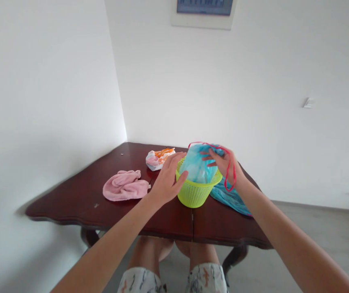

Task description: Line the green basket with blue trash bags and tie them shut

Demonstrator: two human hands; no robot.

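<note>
A yellow-green plastic basket [194, 194] with perforated sides stands near the middle of the table. My left hand [169, 178] cups its left side, thumb over the front of the rim and fingers along the back. Out of the basket rises a light-blue and white tie-dyed cloth [196, 165] with a thin red cord. My right hand [223, 162] grips the upper right part of this cloth, fingers partly spread over it. The red cord [230, 179] loops down by the right wrist. The lower part of the cloth is hidden inside the basket.
A pink cloth [125, 185] lies crumpled on the dark wooden table [79, 195]. Behind my left hand sits a white and orange bundle [160, 158]. More blue fabric [230, 197] spreads right of the basket, partly under my right arm. White walls stand behind and left.
</note>
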